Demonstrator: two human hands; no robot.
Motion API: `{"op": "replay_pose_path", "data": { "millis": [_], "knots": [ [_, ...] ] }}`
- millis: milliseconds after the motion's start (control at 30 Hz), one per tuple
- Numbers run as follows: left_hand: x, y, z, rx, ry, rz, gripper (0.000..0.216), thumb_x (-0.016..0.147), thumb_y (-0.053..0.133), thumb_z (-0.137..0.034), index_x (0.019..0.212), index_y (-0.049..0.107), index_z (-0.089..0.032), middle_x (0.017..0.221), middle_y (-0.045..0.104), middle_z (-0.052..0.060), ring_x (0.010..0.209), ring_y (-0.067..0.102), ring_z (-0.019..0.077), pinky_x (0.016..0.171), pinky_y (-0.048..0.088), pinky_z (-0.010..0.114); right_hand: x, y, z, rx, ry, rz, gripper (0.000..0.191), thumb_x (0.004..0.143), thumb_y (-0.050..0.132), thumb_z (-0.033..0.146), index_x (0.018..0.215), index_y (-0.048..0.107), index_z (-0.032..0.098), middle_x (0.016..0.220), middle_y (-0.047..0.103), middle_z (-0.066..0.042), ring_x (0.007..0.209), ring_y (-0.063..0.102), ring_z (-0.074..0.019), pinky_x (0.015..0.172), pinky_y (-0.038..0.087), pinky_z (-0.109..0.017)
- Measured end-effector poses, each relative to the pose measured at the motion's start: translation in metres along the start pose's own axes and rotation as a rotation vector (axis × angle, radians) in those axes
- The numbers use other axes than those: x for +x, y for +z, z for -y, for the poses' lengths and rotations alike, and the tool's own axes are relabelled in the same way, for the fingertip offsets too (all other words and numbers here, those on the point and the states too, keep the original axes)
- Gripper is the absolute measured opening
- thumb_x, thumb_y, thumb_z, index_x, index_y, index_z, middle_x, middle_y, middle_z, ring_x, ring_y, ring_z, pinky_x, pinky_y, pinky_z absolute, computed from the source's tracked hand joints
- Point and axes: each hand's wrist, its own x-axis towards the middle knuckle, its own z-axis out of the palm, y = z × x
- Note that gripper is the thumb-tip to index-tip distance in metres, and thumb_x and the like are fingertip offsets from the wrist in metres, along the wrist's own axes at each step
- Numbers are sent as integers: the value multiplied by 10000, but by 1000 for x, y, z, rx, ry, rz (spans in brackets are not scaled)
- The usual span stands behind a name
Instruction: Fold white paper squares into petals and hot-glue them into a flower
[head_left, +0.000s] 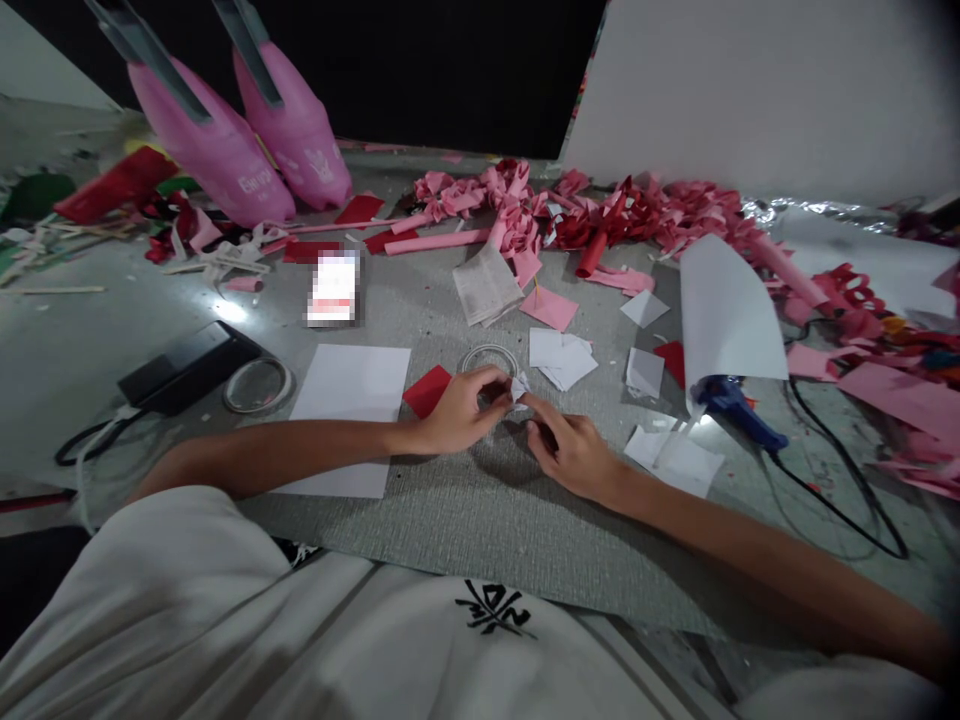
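Two bare hands meet near the middle of the table: the left hand (466, 412) pinches a small white paper piece (519, 390) between thumb and fingertips, while the right hand (579, 452) points its index finger against the right side, its thumb apart, gripping nothing visible. The piece lies just left of the right hand, nearer than the loose white paper squares (562, 358). It looks folded or crumpled; too small to tell. It should be very light, soft and easily creased or torn, so a gentle fingertip pinch at its base seems best.
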Motion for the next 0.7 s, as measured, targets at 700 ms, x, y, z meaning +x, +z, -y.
{"op": "replay_pose_path", "data": {
  "millis": [700],
  "knots": [
    [0,-2,0,-28,-18,70,70,972,503,-178,959,571,-167,888,600,35,800,545,155,743,434,291,1,1,1,-65,-71,-1,444,1035,451,173,1477,406,152,685,690,7,512,622,-166,559,485,-292]
  ]
}}
